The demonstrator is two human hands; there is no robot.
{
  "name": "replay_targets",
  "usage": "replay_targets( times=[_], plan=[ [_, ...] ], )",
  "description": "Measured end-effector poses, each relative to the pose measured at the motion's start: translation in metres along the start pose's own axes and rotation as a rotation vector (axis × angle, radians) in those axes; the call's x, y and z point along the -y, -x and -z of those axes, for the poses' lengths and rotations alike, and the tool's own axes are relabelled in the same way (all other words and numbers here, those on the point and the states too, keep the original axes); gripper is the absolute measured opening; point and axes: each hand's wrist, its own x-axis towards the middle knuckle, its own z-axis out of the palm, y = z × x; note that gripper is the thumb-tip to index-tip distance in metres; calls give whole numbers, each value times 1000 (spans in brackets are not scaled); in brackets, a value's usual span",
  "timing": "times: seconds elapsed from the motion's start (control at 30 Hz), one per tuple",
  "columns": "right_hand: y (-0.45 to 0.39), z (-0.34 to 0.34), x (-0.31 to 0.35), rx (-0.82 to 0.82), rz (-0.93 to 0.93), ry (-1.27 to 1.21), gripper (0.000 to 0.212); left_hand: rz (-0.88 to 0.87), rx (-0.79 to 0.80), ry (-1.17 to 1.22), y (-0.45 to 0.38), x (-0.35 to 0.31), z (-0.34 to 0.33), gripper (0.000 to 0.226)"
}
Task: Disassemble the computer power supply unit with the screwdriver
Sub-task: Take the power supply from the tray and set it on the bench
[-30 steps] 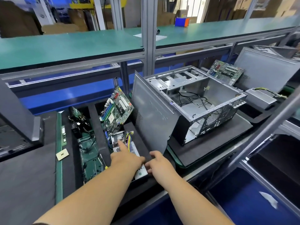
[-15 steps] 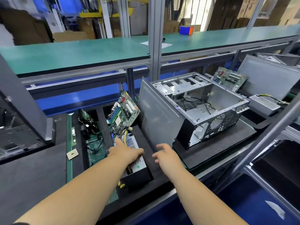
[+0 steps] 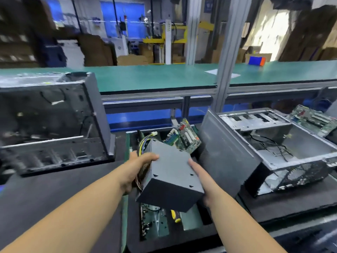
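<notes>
Grey metal power supply unit (image 3: 171,172) held up between both hands above the tray slots, still closed.

Largest first: an open computer case (image 3: 273,143) lies on the dark padded surface (image 3: 54,194) to the right, a second dark case (image 3: 51,121) stands to the left, and a motherboard (image 3: 182,137) leans behind the unit. The left hand (image 3: 138,167) grips the cabled side, thumb on top; the right hand (image 3: 202,178) presses its straight fingers flat against the opposite side. A yellow-and-black screwdriver (image 3: 176,216) lies untouched in the tray below. Judging by this, the unit is out of its case but its cover is still on, so every screw is left.
</notes>
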Motion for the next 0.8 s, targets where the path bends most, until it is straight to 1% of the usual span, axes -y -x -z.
replay_targets(
  times=[0.07, 0.2, 0.3, 0.4, 0.5, 0.6, 0.73, 0.77, 0.8],
  plan=[
    [-6, -25, -1, 57, 32, -61, 40, -30, -12, 66, 8, 1, 22, 112],
    [-18, -75, -13, 110, 28, -45, 40, -42, -33, 140, 14, 12, 75, 98],
    [-24, -114, -30, 140, 21, -18, 33, -34, -22, 218, 21, 24, 122, 77],
    [-27, -159, -54, 146, 4, 10, 32, 8, -18, 277, 33, 39, 170, 68],
    [-27, -201, -84, 147, -39, 23, 35, 67, -31, 353, 50, 54, 217, 70],
    [-29, -237, -112, 141, -49, 40, 39, 121, 10, 428, 62, 66, 262, 67],
    [-32, -278, -133, 135, -69, 58, 36, 130, -8, 478, 66, 78, 312, 92],
    [-33, -288, -136, 120, -63, 83, 35, 127, -11, 492, 65, 79, 323, 95],
    [-32, -297, -138, 100, -55, 114, 39, 124, -12, 505, 65, 80, 333, 94]
  ],
)
